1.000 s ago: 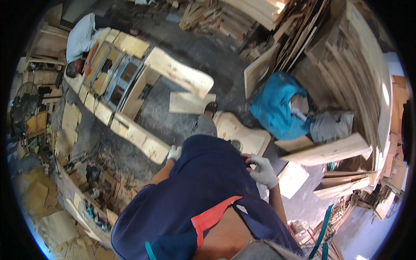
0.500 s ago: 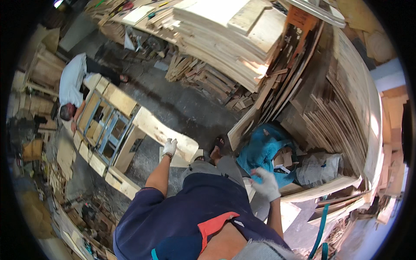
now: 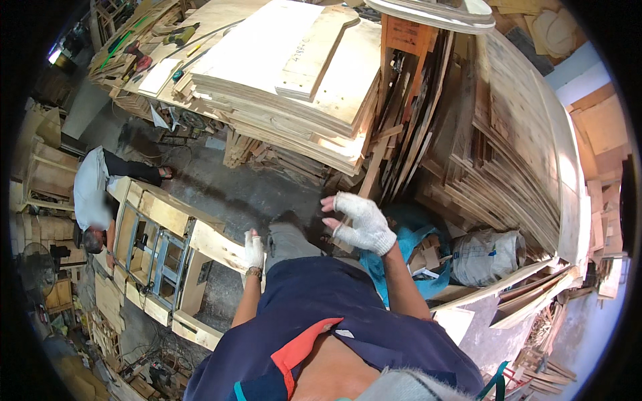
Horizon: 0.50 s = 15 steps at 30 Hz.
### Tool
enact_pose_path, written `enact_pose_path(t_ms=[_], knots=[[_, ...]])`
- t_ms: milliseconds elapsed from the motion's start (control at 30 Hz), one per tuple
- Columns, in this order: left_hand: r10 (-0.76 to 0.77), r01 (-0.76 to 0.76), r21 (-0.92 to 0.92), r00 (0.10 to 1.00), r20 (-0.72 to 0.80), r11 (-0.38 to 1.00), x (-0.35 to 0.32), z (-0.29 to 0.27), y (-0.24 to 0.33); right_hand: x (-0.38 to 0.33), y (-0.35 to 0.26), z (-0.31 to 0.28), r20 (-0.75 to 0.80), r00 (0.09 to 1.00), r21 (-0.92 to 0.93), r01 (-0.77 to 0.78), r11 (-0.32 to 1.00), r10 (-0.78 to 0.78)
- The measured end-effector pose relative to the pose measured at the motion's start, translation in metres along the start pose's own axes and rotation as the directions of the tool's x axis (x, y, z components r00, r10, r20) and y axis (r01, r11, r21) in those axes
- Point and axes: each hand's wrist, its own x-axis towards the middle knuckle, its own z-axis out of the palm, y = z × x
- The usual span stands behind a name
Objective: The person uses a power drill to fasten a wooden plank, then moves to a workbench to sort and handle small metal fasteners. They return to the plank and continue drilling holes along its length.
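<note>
**Right hand lifts free as the view swings up to the plywood stack**

Over the last second the view has tilted from the floor toward the plywood stack (image 3: 294, 87), and the gloved right hand (image 3: 358, 224) has risen from the person's hip to hang in the air below that stack, its grip spread and empty. The left hand (image 3: 253, 250) (also gloved) has dropped beside the wooden frame (image 3: 177, 257) lying left of the stack; its grip I cannot tell. A second person (image 3: 93, 200) crouches at the frame's far end. Neither hand holds wood, so a fresh reach seems to be starting.
</note>
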Motion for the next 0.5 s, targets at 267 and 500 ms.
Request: enact_pose_path(t_ms=[267, 500], knots=[[-0.096, -0.027, -0.279, 0.904, -0.418, 0.960, 0.140, -0.078, -0.103, 0.153, -0.041, -0.032, -0.356, 0.924, -0.163, 0.088, 0.983, -0.142], [0.226, -0.289, -0.040, 0.822, -0.523, 0.957, 0.291, -0.203, -0.037, 0.289, -0.044, 0.037, -0.606, 0.786, -0.016, -0.164, 0.986, 0.121]])
